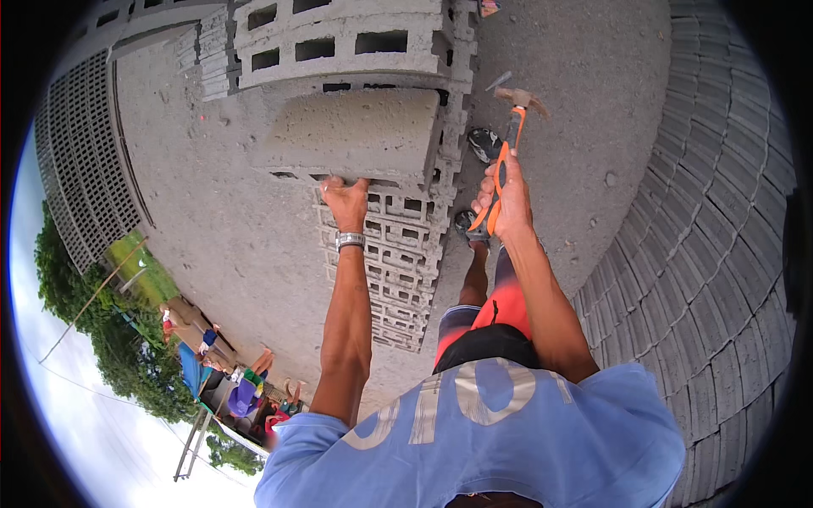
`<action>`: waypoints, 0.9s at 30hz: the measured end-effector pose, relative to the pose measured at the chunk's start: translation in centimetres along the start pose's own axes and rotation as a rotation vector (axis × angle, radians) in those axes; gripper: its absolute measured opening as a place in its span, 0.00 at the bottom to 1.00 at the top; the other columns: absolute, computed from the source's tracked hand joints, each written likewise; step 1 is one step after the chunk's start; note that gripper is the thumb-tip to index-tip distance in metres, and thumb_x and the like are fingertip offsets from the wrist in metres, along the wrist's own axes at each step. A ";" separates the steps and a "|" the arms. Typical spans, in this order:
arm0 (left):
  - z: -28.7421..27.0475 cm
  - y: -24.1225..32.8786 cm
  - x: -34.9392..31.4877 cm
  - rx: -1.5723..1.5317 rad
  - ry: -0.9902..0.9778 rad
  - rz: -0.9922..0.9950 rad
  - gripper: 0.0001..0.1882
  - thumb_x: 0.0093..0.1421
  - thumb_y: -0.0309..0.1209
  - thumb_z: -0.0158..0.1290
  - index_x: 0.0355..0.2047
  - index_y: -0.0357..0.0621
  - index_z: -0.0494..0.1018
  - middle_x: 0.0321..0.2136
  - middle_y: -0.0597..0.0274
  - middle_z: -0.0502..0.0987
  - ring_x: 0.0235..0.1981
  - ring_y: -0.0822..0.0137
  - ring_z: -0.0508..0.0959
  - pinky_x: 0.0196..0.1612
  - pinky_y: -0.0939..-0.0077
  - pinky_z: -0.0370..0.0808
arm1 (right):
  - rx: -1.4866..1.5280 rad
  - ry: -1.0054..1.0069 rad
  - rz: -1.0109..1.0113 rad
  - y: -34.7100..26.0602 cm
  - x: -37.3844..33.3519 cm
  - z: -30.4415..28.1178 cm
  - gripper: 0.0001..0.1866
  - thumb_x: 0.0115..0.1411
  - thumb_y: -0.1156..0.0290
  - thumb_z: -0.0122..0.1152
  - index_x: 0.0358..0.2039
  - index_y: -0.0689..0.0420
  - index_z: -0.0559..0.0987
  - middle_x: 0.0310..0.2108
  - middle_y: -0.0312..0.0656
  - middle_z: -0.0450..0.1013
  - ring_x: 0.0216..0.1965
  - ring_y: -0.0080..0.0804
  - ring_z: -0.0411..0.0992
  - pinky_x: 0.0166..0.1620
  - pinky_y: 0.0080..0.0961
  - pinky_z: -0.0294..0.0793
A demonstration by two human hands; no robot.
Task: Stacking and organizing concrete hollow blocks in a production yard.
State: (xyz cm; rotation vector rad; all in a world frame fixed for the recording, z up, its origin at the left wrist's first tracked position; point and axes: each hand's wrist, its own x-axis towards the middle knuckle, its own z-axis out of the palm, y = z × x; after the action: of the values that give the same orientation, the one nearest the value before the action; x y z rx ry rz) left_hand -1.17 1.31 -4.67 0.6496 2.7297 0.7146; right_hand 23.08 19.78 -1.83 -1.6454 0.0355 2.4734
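A grey concrete block lies with its broad, pitted side up on top of a row of hollow blocks. My left hand, a watch at its wrist, grips the near edge of that block; some fingertips are hidden in the hollows. In my right hand is a hammer with an orange and black handle. Its rusty-looking head points away from me, to the right of the block and apart from it, above the ground.
More hollow blocks are stacked just beyond. A tall wall of stacked blocks curves along the right, and another block stack stands far left. Several people are at the lower left. My shoes are beside the row.
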 end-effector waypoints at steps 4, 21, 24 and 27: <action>0.1 0.3 0.1 0.015 0.009 0.001 0.23 0.43 0.32 0.63 0.15 0.32 0.59 0.17 0.50 0.62 0.25 0.56 0.63 0.33 0.57 0.63 | 0.428 0.263 -0.367 0.2 0.7 1.8 0.28 0.67 0.38 0.44 0.30 0.54 0.67 0.17 0.34 0.61 0.13 0.26 0.59 0.20 0.31 0.64; -1.8 7.2 5.5 0.395 -0.063 0.019 0.23 0.43 0.42 0.63 0.15 0.32 0.67 0.18 0.43 0.72 0.23 0.48 0.70 0.44 0.56 0.65 | -1.206 0.096 -1.039 -9.2 -2.0 3.6 0.21 0.64 0.52 0.60 0.37 0.62 0.76 0.22 0.43 0.71 0.24 0.35 0.73 0.30 0.34 0.73; -2.0 10.9 8.2 0.477 -0.157 -0.055 0.23 0.45 0.47 0.60 0.23 0.34 0.76 0.25 0.40 0.79 0.35 0.46 0.77 0.59 0.52 0.59 | -1.482 0.120 -1.350 -13.5 -0.1 11.4 0.23 0.59 0.53 0.63 0.42 0.62 0.79 0.33 0.49 0.76 0.33 0.46 0.76 0.37 0.41 0.74; -1.3 12.5 9.2 0.533 -0.187 -0.037 0.26 0.47 0.49 0.57 0.33 0.37 0.81 0.31 0.39 0.81 0.44 0.49 0.79 0.66 0.47 0.52 | -1.670 0.061 -1.532 -16.7 4.9 15.8 0.23 0.58 0.53 0.64 0.42 0.62 0.79 0.34 0.50 0.76 0.32 0.52 0.76 0.37 0.44 0.74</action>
State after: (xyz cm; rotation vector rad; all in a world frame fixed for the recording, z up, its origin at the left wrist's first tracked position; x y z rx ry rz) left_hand -5.22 14.91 1.73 0.7230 2.7454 -0.0964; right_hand 9.43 38.65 1.07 -0.9005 -2.5047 0.8318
